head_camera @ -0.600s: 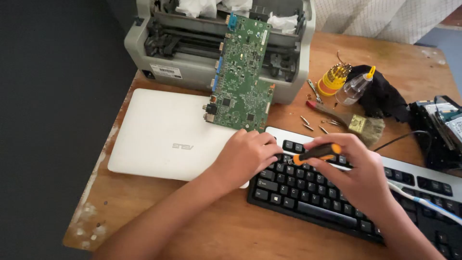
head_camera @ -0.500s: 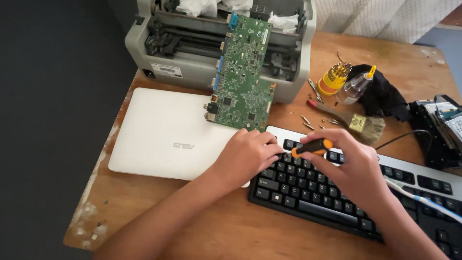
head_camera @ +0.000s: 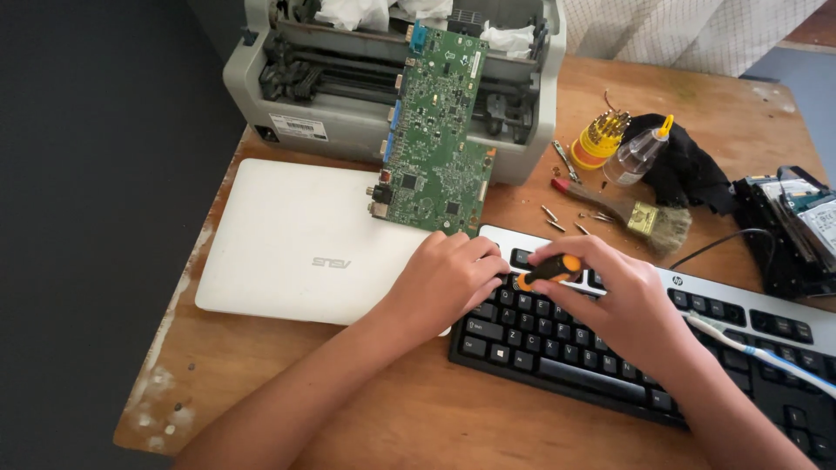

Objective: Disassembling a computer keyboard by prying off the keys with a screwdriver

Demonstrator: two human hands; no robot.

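Right hand (head_camera: 623,300) pinching orange-handled screwdriver (head_camera: 549,270) over top-left keys of black keyboard (head_camera: 557,348), at 6 o'clock from green circuit board (head_camera: 435,139). Left hand (head_camera: 444,283) curled, pressed beside tip. Best kept low, levered gently, keyboard braced.

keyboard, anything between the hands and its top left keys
Nothing visible. The left hand rests directly on the keyboard at its top left corner, and the right hand holds an orange-handled screwdriver over those keys. The tip is hidden behind the left hand.
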